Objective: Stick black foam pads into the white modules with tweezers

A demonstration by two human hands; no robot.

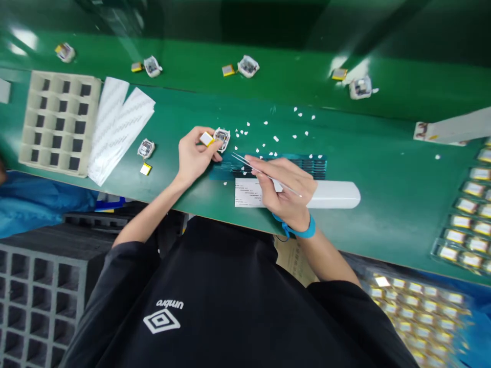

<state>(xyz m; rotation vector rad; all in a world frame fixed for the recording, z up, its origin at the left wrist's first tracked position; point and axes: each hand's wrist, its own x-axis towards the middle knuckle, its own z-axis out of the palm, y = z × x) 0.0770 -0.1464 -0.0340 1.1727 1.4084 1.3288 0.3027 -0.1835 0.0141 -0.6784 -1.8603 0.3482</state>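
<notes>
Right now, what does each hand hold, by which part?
Left hand: white-framed unit, by its near-left edge. Right hand: tweezers, by the arms behind their tips.

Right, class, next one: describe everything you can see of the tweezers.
The tweezers are slim, straight-looking and silvery, apparently metal, with two narrow arms that stand slightly apart at the pointed tips. The right hand holds them between thumb and fingers, partly hiding their middle, and the back end shows across the hand. They slant, tips toward the left hand and the small white-framed device it holds, apparently without touching that device. Whether the tips carry anything is too small to tell.
</notes>
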